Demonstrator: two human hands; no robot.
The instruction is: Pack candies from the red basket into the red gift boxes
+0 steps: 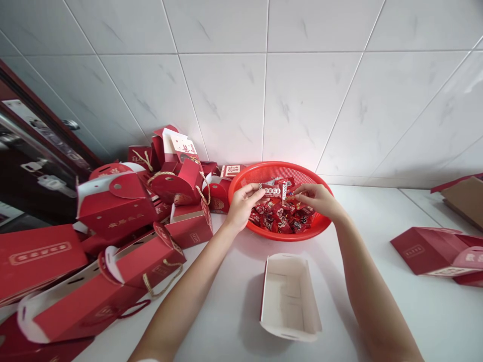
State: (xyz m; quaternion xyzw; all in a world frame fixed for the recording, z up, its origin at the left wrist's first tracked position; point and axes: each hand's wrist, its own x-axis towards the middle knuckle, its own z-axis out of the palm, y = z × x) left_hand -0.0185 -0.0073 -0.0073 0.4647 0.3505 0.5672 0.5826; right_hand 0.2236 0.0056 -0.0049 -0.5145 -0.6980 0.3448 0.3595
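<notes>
A red plastic basket (281, 237) with a mesh wall holds a heap of small wrapped candies (281, 217). Over its left side, my left hand (243, 203) pinches a red and white candy packet (273, 191) between thumb and fingers. My right hand (317, 198) reaches over the right side of the basket, its fingers closed together by a small colourful wrapper; what lies between them is partly hidden. Below the basket, between my forearms, stands an open box (289, 301) with a bare white inside.
Many red gift boxes (116, 203) with rope handles crowd the left side. More red boxes (433, 250) lie on the right, with a brown cardboard piece (466, 200) behind. A tiled wall (226, 105) closes the back; a dark door with keys (53, 183) stands far left.
</notes>
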